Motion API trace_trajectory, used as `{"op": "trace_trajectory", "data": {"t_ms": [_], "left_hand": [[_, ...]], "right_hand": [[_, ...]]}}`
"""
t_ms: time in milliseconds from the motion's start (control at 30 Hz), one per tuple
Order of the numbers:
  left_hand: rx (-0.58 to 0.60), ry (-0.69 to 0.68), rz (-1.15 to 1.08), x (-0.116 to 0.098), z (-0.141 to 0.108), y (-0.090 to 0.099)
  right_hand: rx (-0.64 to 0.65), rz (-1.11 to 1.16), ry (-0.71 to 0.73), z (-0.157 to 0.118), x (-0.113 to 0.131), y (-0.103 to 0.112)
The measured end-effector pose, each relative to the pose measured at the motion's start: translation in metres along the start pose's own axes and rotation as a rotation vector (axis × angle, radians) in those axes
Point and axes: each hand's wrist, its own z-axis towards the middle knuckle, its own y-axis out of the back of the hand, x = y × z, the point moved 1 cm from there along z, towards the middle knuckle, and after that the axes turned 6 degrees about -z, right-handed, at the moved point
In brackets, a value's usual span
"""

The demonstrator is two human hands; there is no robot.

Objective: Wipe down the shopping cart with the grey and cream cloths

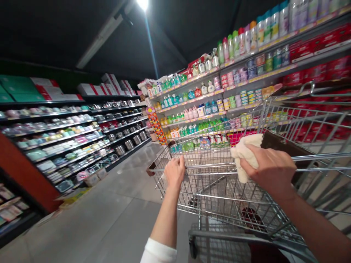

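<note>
- left hand (174,171) had fingers curled over the edge of the cart (205,166), near a corner
- right hand (274,168) clutched the cloth (248,143) along that edge
- dangling folds could've snagged the wires tbh

Grips the top rail (204,166) of a wire shopping cart (214,197) with the left hand (174,172). Holds a bunched cream cloth (253,140) in the right hand (270,170), at the same rail. Faces shelves of bottles and tubs (192,114) beyond the cart, with racks of bowls and pots (68,137) to the left, above a grey tiled floor (109,223).
</note>
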Motion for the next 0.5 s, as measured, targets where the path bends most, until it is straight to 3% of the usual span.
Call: {"op": "trace_trajectory", "data": {"t_ms": [133, 267, 433, 500], "left_hand": [[-0.038, 0.052, -0.106, -0.03, -0.006, -0.004], [-0.084, -0.001, -0.198, -0.019, -0.004, -0.001], [0.03, 0.022, -0.092, -0.003, 0.001, 0.001], [0.024, 0.042, -0.053, -0.003, 0.0, 0.0]], "right_hand": [[-0.006, -0.008, -0.01, 0.0, 0.0, 0.0], [-0.014, -0.025, -0.005, -0.001, 0.0, 0.0], [0.036, -0.017, -0.003, -0.003, 0.001, 0.0], [0.067, 0.001, -0.006, -0.003, 0.002, 0.003]]}}
